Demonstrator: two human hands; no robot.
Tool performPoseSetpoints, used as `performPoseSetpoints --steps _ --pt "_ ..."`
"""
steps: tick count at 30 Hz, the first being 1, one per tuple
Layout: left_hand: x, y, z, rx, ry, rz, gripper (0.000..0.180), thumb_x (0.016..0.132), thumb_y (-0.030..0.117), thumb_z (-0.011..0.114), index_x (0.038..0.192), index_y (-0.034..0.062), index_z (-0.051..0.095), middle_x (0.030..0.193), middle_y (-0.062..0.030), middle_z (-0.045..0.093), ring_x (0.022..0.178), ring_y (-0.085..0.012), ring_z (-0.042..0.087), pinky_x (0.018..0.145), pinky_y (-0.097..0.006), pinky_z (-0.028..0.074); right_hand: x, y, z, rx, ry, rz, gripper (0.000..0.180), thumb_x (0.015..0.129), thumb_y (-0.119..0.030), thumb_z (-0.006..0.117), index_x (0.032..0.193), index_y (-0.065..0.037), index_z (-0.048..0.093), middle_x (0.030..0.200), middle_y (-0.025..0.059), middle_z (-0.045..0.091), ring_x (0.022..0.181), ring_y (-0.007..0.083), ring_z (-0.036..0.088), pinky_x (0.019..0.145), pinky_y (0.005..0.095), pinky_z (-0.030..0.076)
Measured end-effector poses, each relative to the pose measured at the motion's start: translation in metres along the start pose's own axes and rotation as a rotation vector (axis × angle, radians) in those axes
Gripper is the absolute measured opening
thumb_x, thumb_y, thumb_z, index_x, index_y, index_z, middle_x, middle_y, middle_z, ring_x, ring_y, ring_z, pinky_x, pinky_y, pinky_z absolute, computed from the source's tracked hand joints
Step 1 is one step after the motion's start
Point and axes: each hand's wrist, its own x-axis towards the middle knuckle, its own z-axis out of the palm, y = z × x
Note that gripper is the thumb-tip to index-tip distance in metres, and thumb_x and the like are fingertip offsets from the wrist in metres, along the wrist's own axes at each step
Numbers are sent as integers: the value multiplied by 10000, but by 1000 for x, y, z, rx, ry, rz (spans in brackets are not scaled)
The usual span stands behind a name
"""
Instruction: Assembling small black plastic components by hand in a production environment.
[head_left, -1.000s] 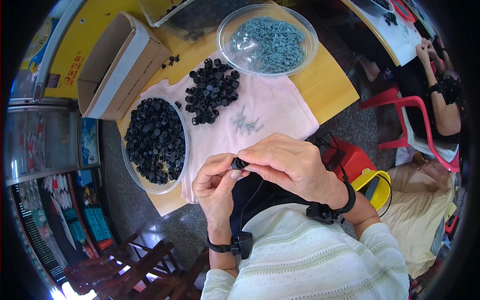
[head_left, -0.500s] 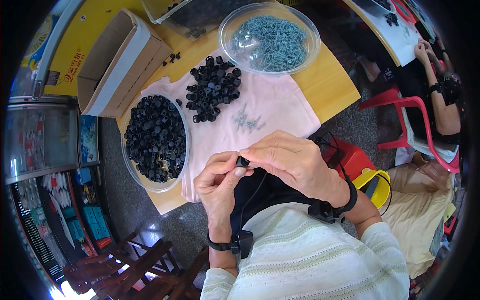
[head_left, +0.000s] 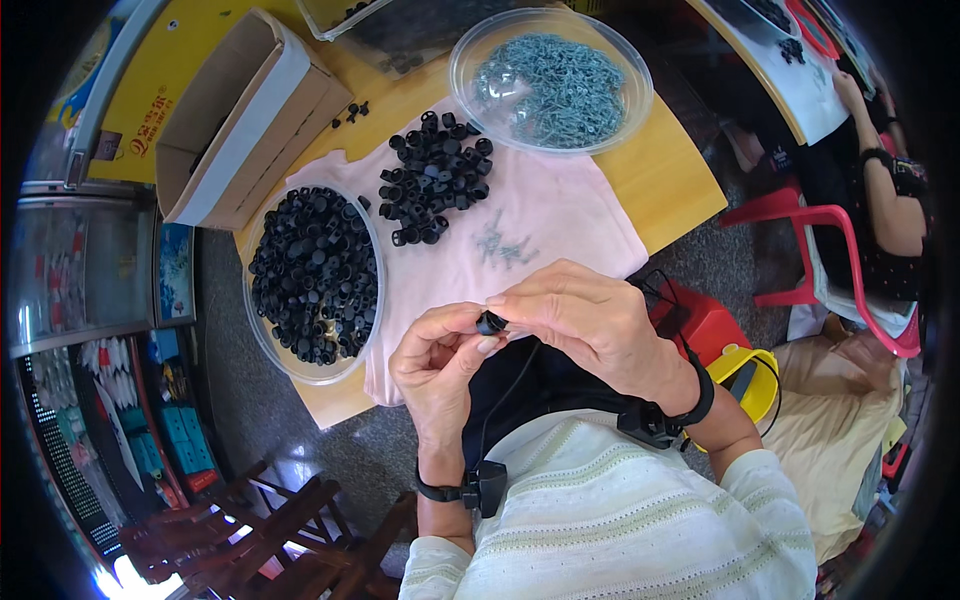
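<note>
Between my two hands, above my lap, is a small black plastic cap [head_left: 490, 323]. My left hand [head_left: 440, 350] pinches it from the left with thumb and fingertips. From the right, my right hand [head_left: 580, 315] has its fingertips closed on the same cap, and whether a screw is in them is hidden. Past my hands, a pink cloth [head_left: 560, 215] carries a pile of black plastic parts [head_left: 435, 180] and a few loose grey screws [head_left: 503, 245]. To the left, a round clear tub [head_left: 378, 325] is full of black caps [head_left: 310, 270].
A clear bowl [head_left: 640, 110] of screws [head_left: 560, 85] stands at the table's far side. An open cardboard box [head_left: 265, 120] is at the far left. On the right are a red stool [head_left: 690, 315], a yellow container [head_left: 765, 385], a pink chair [head_left: 845, 225] and another person's arm [head_left: 890, 205].
The black cap has tilted slightly between my fingertips. Both hands stay nearly in place. The table things appear shifted a little as the view moves, and the other person's hand has moved up.
</note>
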Motion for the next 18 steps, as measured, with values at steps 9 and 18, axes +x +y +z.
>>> performPoseSetpoints --steps 9,18 --pt "-1 -5 -1 16 -18 10 276 778 -160 652 1031 -51 628 1034 -155 628 882 -210 663 791 -320 595 -2 1 4 -79 4 -65 275 755 17 690 1026 42 648 946 138 669 842 271 642 722 329 540" --pt "-1 -8 7 -21 85 -91 282 796 -135 657 1061 -49 615 953 -118 668 890 -168 657 814 -297 576 -3 1 10 -123 47 -15 373 713 67 698 1080 37 636 946 131 664 838 272 639 733 329 544"
